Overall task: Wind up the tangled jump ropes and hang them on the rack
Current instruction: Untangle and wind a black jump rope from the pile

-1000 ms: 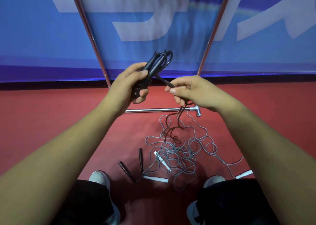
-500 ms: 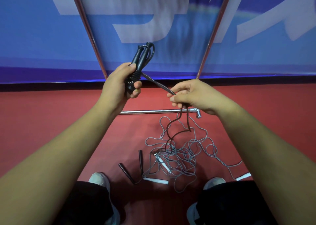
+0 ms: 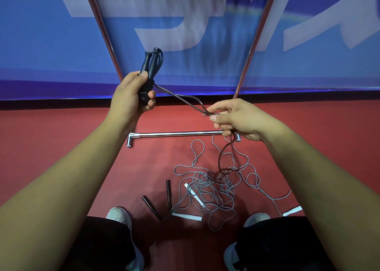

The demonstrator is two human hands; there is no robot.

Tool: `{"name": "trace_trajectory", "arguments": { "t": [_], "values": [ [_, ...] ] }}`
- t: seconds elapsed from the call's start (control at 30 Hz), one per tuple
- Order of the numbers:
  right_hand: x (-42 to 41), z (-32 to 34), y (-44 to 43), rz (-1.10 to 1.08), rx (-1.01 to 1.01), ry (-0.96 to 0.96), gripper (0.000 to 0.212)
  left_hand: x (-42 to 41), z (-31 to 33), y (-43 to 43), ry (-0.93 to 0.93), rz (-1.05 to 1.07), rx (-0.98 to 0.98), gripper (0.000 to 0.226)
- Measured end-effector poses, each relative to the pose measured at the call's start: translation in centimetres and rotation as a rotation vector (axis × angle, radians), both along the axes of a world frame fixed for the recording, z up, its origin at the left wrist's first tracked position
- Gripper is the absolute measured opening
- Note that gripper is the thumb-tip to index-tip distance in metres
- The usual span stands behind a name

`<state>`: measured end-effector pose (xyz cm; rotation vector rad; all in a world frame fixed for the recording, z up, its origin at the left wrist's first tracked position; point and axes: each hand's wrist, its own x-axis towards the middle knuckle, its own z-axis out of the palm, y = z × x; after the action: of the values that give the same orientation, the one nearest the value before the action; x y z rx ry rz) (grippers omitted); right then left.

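Black tapered handles (image 3: 149, 68) in left hand (image 3: 128, 99), thin cord (image 3: 181, 98) in right hand (image 3: 238, 118)

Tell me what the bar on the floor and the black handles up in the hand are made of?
The bar looks like metal with a polished chrome finish: it is silvery and catches bright light. The held handles are probably plastic or rubber: dull black with only a faint sheen, too blurred to tell which.
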<state>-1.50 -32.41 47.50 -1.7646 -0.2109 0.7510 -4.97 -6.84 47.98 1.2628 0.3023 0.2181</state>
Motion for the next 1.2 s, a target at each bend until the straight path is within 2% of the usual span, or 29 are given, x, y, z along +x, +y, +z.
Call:
{"name": "trace_trajectory", "arguments": {
  "t": [0.13,0.2,0.33,0.43,0.57,0.67,0.8,0.93,1.0,1.1,1.2],
  "values": [
    [-0.2,0.7,-0.1,0.147,-0.166,-0.195,0.015,0.1,-0.8,1.0,0.045,-0.069,0.251,0.009],
    [-0.4,0.9,0.1,0.166,-0.189,-0.195,0.018,0.2,-1.1,1.0,0.075,-0.08,0.315,0.01],
    [-0.2,1.4,0.3,0.067,-0.235,-0.137,0.024,0.3,-1.3,1.0,0.082,-0.059,0.338,0.013],
    [-0.4,1.9,0.5,0.058,-0.204,-0.123,0.02,0.5,-1.2,1.5,0.058,-0.043,0.316,0.012],
    [-0.8,2.3,0.3,0.187,-0.339,-0.455,0.021,0.5,-1.1,1.6,0.045,-0.065,0.318,0.013],
    [-0.5,1.9,0.0,0.197,-0.31,-0.381,0.023,0.4,-1.3,1.3,0.052,-0.076,0.375,0.017],
    [-0.5,1.7,0.0,0.183,-0.353,-0.388,0.028,0.4,-1.5,0.9,0.076,-0.082,0.524,0.022],
    [-0.7,2.4,0.2,0.144,-0.273,-0.328,0.026,0.3,-1.5,1.0,0.122,-0.076,0.789,0.025],
    [-1.3,3.3,0.5,0.203,-0.292,-0.397,0.018,0.1,-1.9,1.0,0.143,-0.111,0.998,0.026],
    [-2.1,3.9,1.4,0.249,-0.293,-0.519,0.014,0.2,-2.7,0.5,0.162,-0.171,1.423,0.031],
    [-2.1,3.5,2.0,0.206,-0.282,-0.597,0.018,0.1,-3.1,-0.5,0.191,-0.231,1.628,0.038]
  ]
}}
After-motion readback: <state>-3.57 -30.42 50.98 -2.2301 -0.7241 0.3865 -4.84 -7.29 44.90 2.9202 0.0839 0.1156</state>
